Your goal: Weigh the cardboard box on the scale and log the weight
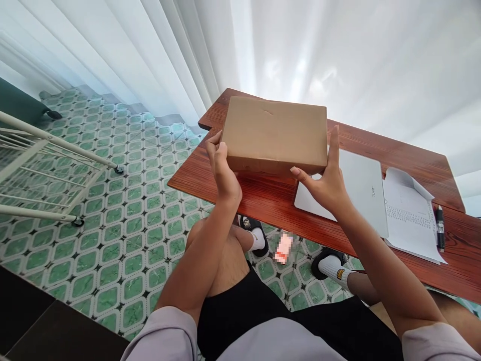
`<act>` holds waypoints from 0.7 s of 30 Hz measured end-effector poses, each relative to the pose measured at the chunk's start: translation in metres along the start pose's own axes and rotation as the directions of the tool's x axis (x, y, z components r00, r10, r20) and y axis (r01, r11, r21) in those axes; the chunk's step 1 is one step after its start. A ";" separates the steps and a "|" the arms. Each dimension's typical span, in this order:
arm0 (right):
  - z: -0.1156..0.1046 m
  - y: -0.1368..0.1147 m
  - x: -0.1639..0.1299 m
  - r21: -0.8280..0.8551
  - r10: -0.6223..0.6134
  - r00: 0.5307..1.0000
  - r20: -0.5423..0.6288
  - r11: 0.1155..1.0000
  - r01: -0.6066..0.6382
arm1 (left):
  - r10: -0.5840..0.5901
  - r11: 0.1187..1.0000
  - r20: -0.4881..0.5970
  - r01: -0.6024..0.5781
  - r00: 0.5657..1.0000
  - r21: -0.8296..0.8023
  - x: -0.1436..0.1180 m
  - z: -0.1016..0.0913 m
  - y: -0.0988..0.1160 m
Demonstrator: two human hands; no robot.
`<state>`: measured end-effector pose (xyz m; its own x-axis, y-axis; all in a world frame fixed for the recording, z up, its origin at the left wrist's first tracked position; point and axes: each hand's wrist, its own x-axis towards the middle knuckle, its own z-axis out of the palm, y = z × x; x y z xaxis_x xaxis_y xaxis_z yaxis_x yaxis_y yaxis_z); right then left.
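Note:
A plain brown cardboard box is held up between my two hands, above the red-brown wooden table. Its lid looks closed. My left hand grips the left end, thumb on the near corner and the other fingers partly hidden behind it. On the opposite end, my right hand presses with its thumb on the lower front edge and a finger up along the right side. What the box contains is hidden. A silver laptop, lid closed, lies under and beyond my right hand.
Right of the laptop are handwritten papers with a curled top sheet, and a black pen. A white wheeled rack stands at the left on the green tiled floor. White curtains hang behind the table.

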<state>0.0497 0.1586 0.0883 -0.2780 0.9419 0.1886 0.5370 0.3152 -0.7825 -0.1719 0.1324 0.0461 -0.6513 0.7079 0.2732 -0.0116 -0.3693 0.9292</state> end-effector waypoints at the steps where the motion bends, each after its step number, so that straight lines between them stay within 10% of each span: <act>1: -0.005 0.000 -0.002 -0.016 -0.017 1.000 -0.012 1.000 0.017 | 0.012 0.999 -0.006 -0.012 1.000 -0.041 -0.002 0.005 0.003; 12: -0.065 0.042 -0.028 -0.101 -0.165 0.964 -0.209 0.984 0.147 | 0.125 0.959 0.295 -0.039 0.947 -0.281 -0.024 0.046 0.010; 21: -0.115 0.079 -0.059 -0.113 -0.082 0.942 -0.326 0.992 0.047 | 0.086 0.964 0.654 0.102 0.751 -0.244 -0.029 0.067 0.003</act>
<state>0.2007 0.1412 0.0835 -0.0464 0.8991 0.4353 0.6101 0.3706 -0.7003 -0.1019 0.1506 0.0578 0.0062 0.8939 0.4482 -0.2623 -0.4311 0.8634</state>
